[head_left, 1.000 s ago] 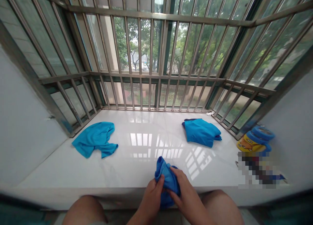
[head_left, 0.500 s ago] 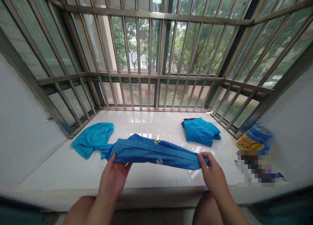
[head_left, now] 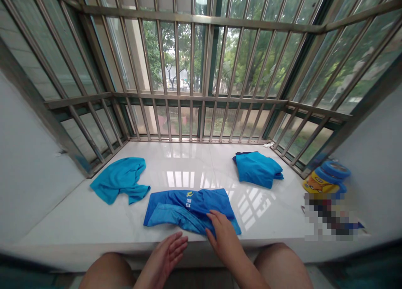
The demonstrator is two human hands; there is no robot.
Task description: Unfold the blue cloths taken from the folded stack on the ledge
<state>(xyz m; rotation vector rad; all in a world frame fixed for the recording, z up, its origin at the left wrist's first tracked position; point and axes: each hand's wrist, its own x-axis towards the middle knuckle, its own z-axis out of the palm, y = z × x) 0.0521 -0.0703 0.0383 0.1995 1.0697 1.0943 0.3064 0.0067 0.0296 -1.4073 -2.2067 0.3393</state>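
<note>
Over on the white tiled window ledge (head_left: pixel 179 163), behind the steel security bars (head_left: pixel 201 117), three blue tops are spread out, and they're at pretty different stages. Nearest the edge sits a royal blue printed shirt (head_left: pixel 188 202), lying flat with its near side doubled over, so there's one fold in it, but it's a wide, loose shape and not a tidy pile yet. The right hand (head_left: pixel 222 240) is on that shirt's near edge, fingers laid over the fold, and it looks more like pressing than a real grip. The left hand (head_left: pixel 166 252) holds nothing: it's open with the fingers spread, hovering just off the ledge's front edge and just beside the shirt. Off to the right, a folded teal top (head_left: pixel 257 170) already sits as a neat, compact stack, while a crumpled teal top (head_left: pixel 119 180) on the left lies loose with no folds that I can make out. Over in the corner there's a yellow tub (head_left: pixel 318 183) with rolls of blue tape (head_left: pixel 335 170) on it, plus a pixelated patch (head_left: pixel 328 216) you can't read at all.
</note>
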